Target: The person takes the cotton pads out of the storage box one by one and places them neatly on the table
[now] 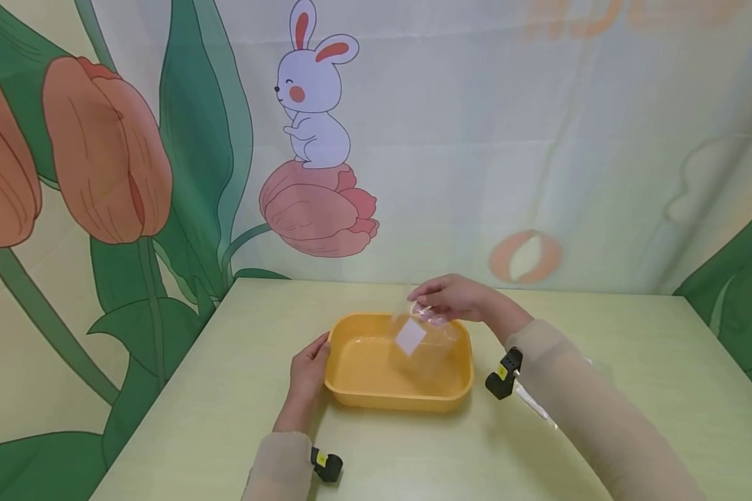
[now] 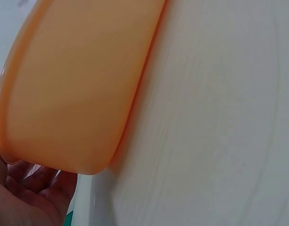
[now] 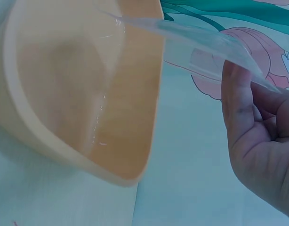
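Observation:
A yellow plastic basin (image 1: 397, 401) with rounded corners stands on the table. At its left end my left hand (image 1: 310, 369) holds the rim and side wall; in the left wrist view the fingers (image 2: 43, 181) curl behind that end of the basin. My right hand (image 1: 454, 298) pinches the top edge of a clear plastic bag (image 1: 439, 344), which hangs over the basin's right half. A white square label (image 1: 410, 337) shows on the bag. In the right wrist view the bag (image 3: 196, 37) stretches from the fingertips across the basin's rim.
Another clear, shiny plastic piece (image 1: 535, 405) lies on the pale table (image 1: 213, 417), partly hidden beneath my right forearm. Behind the table's far edge hangs a cloth backdrop (image 1: 445, 174) printed with tulips and a rabbit. A small black camera sits on each wrist.

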### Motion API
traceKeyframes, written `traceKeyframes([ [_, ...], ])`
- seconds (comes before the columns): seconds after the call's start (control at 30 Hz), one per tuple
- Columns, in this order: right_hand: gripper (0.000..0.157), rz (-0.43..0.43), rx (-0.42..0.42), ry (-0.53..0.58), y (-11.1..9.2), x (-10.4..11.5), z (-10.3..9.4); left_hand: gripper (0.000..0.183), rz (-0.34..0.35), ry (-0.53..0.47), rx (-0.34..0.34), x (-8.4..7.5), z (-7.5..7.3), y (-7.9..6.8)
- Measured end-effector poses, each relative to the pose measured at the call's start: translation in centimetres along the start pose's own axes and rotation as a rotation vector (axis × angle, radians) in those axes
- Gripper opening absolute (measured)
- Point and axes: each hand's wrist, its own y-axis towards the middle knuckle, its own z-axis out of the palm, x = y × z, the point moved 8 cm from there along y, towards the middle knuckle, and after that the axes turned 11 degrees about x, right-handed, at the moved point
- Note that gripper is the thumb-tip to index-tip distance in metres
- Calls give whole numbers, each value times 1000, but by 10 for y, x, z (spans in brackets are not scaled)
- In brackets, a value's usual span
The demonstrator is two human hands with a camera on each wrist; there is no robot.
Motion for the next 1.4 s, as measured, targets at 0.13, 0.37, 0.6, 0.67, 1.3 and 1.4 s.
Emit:
traceKeyframes([
  [0.13, 38, -5, 3, 7, -9, 0, -5, 41, 0, 1, 1, 0, 0, -1],
  [0.37, 38, -36, 14, 7, -26, -2, -13, 41, -1, 5, 2, 1, 0, 1],
  [0.6, 35, -71, 22, 36, -41, -11, -25, 40, -1, 12, 1, 2, 0, 1],
  [0.67, 33, -76, 16, 44, -46, -13, -29, 40, -2, 14, 0, 2, 0, 1],
  [1.3, 25, -150, -37, 116, -100, -33, -48, 40, -6, 5, 0, 2, 0, 1],
  [1.4, 28, -159, -39, 129, -107, -38, -50, 41, 0, 5, -3, 1, -1, 0],
])
